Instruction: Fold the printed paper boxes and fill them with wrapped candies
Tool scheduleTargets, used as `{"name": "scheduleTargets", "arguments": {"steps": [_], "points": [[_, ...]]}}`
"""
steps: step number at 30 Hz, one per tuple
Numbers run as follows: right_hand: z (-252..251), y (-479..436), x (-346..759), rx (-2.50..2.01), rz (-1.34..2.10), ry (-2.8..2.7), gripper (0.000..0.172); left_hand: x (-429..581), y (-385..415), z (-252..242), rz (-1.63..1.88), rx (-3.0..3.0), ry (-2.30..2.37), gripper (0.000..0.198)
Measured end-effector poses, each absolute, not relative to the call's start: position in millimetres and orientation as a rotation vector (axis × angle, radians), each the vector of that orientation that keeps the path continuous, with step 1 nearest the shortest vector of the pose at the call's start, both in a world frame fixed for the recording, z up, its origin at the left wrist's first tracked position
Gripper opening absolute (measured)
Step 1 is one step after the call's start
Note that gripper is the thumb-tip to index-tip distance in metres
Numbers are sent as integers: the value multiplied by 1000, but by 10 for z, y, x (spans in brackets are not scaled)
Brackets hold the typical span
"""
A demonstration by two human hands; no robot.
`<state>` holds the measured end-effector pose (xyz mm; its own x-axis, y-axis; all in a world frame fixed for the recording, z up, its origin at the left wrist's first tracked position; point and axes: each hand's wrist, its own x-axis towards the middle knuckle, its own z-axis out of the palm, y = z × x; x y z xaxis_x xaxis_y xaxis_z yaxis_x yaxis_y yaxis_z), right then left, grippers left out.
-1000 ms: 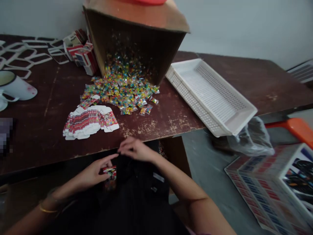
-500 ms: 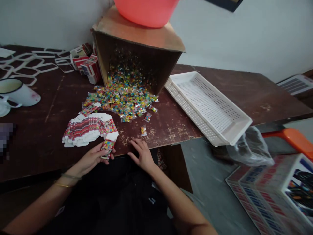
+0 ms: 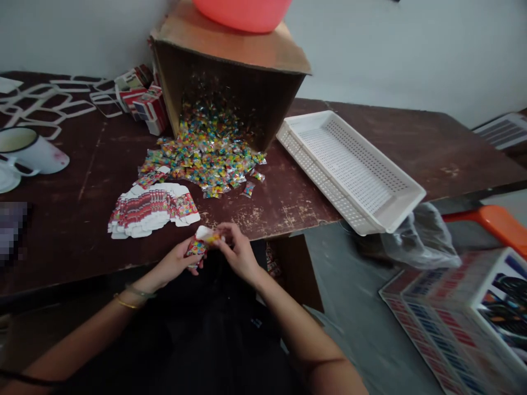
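Observation:
My left hand (image 3: 180,260) is closed around a small printed candy box (image 3: 196,248), its white flap standing open. Against the open end of that box, my right hand (image 3: 239,251) pinches a small candy packet (image 3: 213,238) with yellow showing in it. Just beyond my left hand, a fanned stack of flat printed boxes (image 3: 152,211) lies on the table. Behind the stack, a heap of candy packets (image 3: 209,159) spills out of a cardboard box (image 3: 230,55) turned on its side. Two single packets lie at the heap's right edge, one of them a blue-pink packet (image 3: 248,189).
A white perforated basket (image 3: 349,170) overhangs the table's front edge at right. An enamel mug (image 3: 37,153) stands at left, with red-and-white boxes (image 3: 150,107) farther back. A pink basin (image 3: 247,13) rests on the cardboard box. An orange stool (image 3: 494,225) stands at right.
My right hand has picked up the lone candy packet from the table edge and brought it to the small box. My left hand has moved right with the box.

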<state>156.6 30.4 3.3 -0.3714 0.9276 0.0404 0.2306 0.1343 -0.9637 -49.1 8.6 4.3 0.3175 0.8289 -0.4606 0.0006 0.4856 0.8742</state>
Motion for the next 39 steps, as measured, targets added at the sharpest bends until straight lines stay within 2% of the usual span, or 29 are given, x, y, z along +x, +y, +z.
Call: {"name": "scheduleTargets", "arguments": {"steps": [4,9,13,15,17,19,23,28,32,34,37,39], "points": [[154,511,1462,-1118,1227,-1857,23,-366,4,20,660,976,1110,38],[109,393,1394,-1160,951,-1995,33,-360,-107,-3,686,854,1103,34],[142,308,1381,-1000,1008,-2120,20,-394,-107,-3,686,850,1114,36],[135,286,1391,-1009,1040,-2009,20,-425,-74,16,714,827,1117,39],[82,268,1401,-1133,1189,-1659,21,-452,-38,37,756,752,1102,48],[-1,261,1402,-1177,1546,-1231,25,-467,-12,47,774,682,1078,58],[-102,326,1391,-965,2247,-650,43,-485,18,40,729,674,1101,50],[-21,495,1399,-834,2489,-576,38,-564,85,77,697,700,1024,48],[6,534,1338,-881,2423,-665,30,-585,98,100,721,778,1066,56],[9,512,1283,-992,2316,-840,25,-571,86,89,718,866,1119,53],[53,449,1225,-1098,1926,-1323,16,-552,80,50,704,966,1185,42],[106,405,1220,-1014,1641,-1622,20,-548,91,21,702,926,1212,37]]}}
